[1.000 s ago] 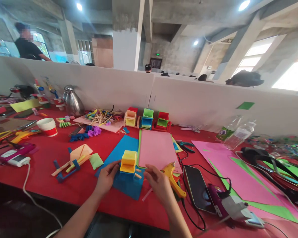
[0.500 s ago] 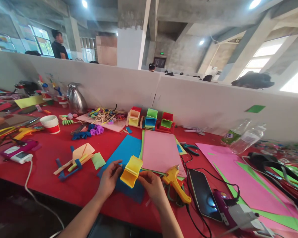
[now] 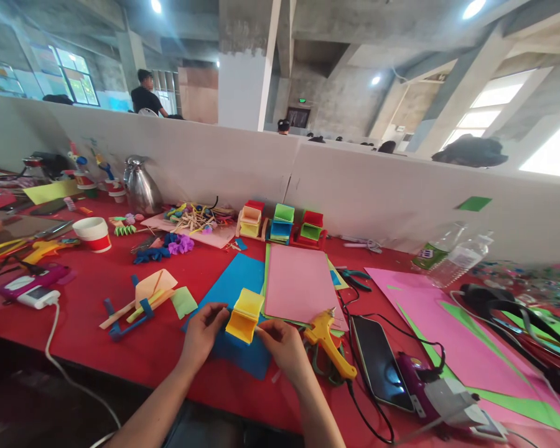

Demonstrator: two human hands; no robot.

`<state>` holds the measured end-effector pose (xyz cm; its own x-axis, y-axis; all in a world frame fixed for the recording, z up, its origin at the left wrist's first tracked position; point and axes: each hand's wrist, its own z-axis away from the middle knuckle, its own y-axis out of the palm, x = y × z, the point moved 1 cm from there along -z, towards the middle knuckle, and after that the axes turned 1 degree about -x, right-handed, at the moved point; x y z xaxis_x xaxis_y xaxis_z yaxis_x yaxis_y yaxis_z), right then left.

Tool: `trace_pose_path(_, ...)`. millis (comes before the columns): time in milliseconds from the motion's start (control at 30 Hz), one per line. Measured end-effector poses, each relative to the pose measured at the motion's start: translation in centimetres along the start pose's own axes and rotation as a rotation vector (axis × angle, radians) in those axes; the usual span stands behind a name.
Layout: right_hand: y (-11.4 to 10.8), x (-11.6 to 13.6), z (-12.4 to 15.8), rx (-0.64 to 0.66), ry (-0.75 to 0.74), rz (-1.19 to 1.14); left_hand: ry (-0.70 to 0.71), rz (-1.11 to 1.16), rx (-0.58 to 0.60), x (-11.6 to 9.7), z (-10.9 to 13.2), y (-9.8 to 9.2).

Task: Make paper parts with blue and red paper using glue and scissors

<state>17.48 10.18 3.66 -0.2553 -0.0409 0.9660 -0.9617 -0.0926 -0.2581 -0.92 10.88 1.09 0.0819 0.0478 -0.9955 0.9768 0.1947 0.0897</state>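
Observation:
Over a blue sheet (image 3: 237, 274), a small yellow folded-paper piece (image 3: 245, 316) is held up between my hands. It has a bent, open-sided shape like the small paper seats at the back. My left hand (image 3: 204, 333) pinches its left side with thumb and fingers closed. On the opposite side, my right hand (image 3: 284, 348) grips the lower right edge between thumb and fingertips. A yellow hot glue gun (image 3: 327, 342) lies just right of my right hand. Left of my left hand are blue strips (image 3: 145, 320), thin sticks and a green paper scrap (image 3: 184, 300).
Three coloured folded-paper models (image 3: 281, 224) stand by the partition. A pink paper stack (image 3: 303, 280) lies beyond my hands. To the right are a phone (image 3: 382, 361), a purple power strip (image 3: 417, 386), cables and bottles (image 3: 462, 258). Leftward stand a paper cup (image 3: 93, 233) and steel jug (image 3: 141, 186).
The yellow paper piece has risen slightly and tipped a little in my fingers, both hands keeping their pinch. In the background, a standing person has moved to the right.

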Motion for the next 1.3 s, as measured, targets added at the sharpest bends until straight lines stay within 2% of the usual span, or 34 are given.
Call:
trace_pose_path(133, 0.1, -0.2, -0.3, -0.009, -0.018, 0.013, 0.003, -0.031, -0.022, -0.8, -0.5, 0.0)
trace_pose_path(300, 0.1, -0.1, 0.0, -0.011, -0.014, 0.036, 0.002, -0.062, -0.018, -0.7, -0.8, 0.2)
trace_pose_path(567, -0.9, -0.4, -0.3, -0.051, -0.031, 0.093, -0.113, 0.077, -0.105, -1.1, -1.1, 0.1)
trace_pose_path(633, -1.3, -0.6, -0.5, -0.062, -0.055, 0.17, -0.144, 0.128, -0.119, -1.3, -1.2, -0.1)
trace_pose_path(733, -1.4, -0.6, -0.7, -0.084, -0.075, 0.418, -0.18, 0.163, -0.113, -1.3, -1.3, -0.2)
trace_pose_path(833, -1.0, -0.2, -0.9, -0.052, -0.096, 0.628, -0.191, 0.151, -0.099, -1.2, -1.3, -0.2)
trace_pose_path(900, -0.8, 0.1, -1.1, -0.029, -0.105, 0.678, -0.186, 0.138, -0.087, -1.0, -1.2, -0.2)
trace_pose_path(1100, -1.3, 0.1, -0.9, -0.033, -0.16, 0.534, -0.17, 0.128, -0.076, -0.5, -1.3, -0.2)
trace_pose_path(1300, -1.4, 0.2, 0.0, 0.012, -0.181, 0.485, -0.187, 0.136, -0.095, -1.2, -1.0, 0.1)
